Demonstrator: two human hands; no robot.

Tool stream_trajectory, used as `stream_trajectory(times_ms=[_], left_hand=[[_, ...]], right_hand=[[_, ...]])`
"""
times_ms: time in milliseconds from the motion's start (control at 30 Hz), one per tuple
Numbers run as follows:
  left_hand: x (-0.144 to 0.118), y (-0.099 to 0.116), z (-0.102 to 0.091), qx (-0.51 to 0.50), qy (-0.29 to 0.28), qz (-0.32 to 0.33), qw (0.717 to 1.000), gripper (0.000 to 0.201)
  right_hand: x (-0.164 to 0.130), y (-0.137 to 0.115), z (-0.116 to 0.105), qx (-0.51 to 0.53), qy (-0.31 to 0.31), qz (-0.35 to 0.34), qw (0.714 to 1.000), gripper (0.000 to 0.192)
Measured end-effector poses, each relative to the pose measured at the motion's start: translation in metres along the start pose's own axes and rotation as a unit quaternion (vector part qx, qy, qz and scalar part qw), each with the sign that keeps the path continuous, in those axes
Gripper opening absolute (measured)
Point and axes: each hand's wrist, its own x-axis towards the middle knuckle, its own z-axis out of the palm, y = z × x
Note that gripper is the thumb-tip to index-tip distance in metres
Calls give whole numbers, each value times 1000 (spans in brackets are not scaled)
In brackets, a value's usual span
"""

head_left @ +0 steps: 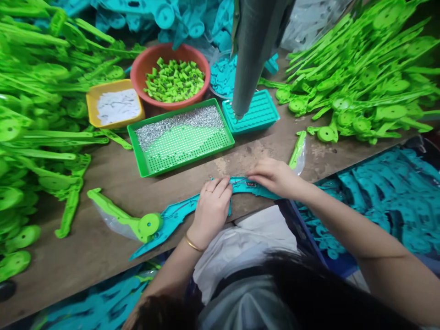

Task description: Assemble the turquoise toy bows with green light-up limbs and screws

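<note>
Right at the near edge of the brown wooden bench lies a long, curved teal plastic shell, its long axis running left to right, the left end swinging down toward the near-left. Both hands rest directly on it. The left hand presses flat on its middle, fingers together and bent, gripping nothing. The right hand lies just to the right, fingertips pinched down at a small dark part in the shell; what it pinches is too small to tell.

Beyond the hands, a green perforated tray holds a heap of small silvery screws along its far side. Left of it, a yellow tub holds white bits; a red-brown bowl holds short green pieces. A small teal tray sits under a grey hanging tool.
</note>
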Motion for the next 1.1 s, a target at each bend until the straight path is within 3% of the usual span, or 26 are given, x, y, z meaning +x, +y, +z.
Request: stream_trajectory(times_ms=[100, 267, 333, 467, 567, 667, 933, 1100], left_hand=[[-1, -2, 2, -22, 4, -11, 1000, 24], [-1, -2, 4, -29, 21, -11, 999, 22], [-1, -2, 4, -27, 22, -11, 999, 21], [-1, -2, 4, -44, 22, -21, 999, 24], [-1, -2, 4, -60, 16, -33, 998, 28], [-1, -2, 4, -62, 5, -40, 997, 31], [1, 0, 3, -29, -25, -48, 998, 30], [0, 0, 4, -28, -21, -46, 998, 30]], right_hand=[[1, 1, -3, 136, 18, 100, 985, 16], [11, 0, -4, 327, 18, 225, 918, 24], [14, -2, -4, 300, 10, 221, 928, 21], [12, -5, -5, 94, -31, 157, 983, 11], [8, -7, -3, -17, -70, 114, 991, 12], [5, -8, -2, -82, -70, 102, 989, 15], [6, -12, 8, -50, -32, 68, 996, 15], [3, -15, 13, -58, -53, 91, 993, 12]])
